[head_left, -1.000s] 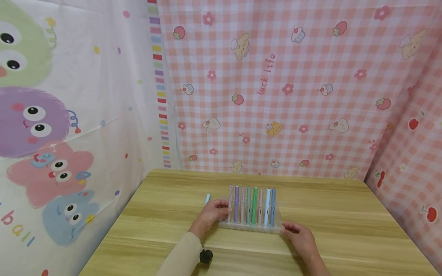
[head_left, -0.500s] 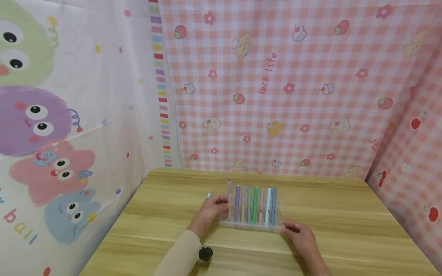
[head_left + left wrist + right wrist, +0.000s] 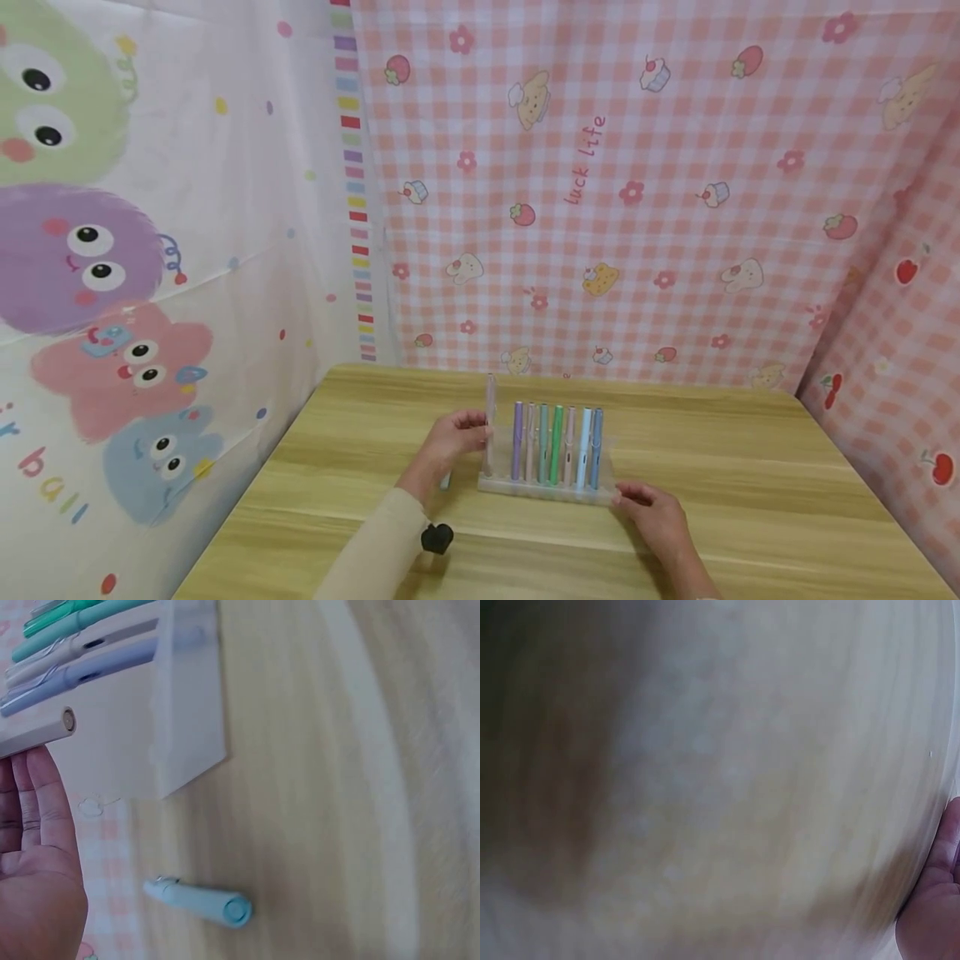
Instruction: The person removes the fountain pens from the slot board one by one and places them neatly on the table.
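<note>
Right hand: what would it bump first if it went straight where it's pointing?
Most likely the clear pen holder: the hand seems to touch its right end, though depth is unclear.

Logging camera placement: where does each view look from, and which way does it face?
Head: worn on the head, facing forward and down over the table; left hand, right hand and left sleeve show.
Left wrist: on that wrist, facing the held pen and pen rack; part of the left hand shows.
Right wrist: on that wrist, facing mostly blurred table; part of the right hand shows.
Head and left wrist share the held pen, pen rack and loose pen.
</note>
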{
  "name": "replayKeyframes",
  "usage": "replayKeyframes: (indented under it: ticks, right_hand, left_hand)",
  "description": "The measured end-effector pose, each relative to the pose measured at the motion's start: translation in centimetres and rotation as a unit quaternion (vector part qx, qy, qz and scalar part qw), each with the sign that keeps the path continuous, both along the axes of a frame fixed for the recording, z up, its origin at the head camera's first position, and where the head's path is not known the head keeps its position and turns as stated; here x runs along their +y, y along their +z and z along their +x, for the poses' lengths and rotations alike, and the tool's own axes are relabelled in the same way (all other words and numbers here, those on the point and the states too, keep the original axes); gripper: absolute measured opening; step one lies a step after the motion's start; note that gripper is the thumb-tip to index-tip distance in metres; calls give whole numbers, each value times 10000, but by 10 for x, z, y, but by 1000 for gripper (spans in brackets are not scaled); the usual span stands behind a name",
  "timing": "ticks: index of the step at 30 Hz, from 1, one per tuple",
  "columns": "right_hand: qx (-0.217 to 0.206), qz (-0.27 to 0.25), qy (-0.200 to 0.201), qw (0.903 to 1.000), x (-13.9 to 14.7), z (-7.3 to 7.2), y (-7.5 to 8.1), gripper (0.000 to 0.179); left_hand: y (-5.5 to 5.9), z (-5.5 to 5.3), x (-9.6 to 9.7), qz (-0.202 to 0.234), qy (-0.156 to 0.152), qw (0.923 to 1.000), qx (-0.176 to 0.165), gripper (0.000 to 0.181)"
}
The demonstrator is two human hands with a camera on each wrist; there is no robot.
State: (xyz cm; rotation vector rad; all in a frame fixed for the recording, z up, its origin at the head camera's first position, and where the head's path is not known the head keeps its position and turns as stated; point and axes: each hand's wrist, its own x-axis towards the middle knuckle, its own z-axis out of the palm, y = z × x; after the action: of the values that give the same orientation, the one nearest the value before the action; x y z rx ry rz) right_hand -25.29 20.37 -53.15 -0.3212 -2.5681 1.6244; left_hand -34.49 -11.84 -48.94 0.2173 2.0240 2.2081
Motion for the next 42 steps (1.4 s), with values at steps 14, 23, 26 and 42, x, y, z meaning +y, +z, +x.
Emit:
replayKeyframes:
  ticks: [14,23,26,42]
  right_hand:
    - [12,-78,61,10000,-6,3,-3,21]
    - [-63,-90,-19,9999,-5,2,-6,21]
    - [-87,-79,-27,9999,-4,0,-5,21]
    - [27,-1,-54,10000,0,0,-1,21]
  left_hand:
    - [16,-9,-38,-132,568,9982,-166,18]
    - [6,-8,-59,-81,772,9966,-279,26]
    - [3,-9,-65,-91,903,9955,-271,26]
    - [-22,-1,-79,-605,1239,9871,-810,28]
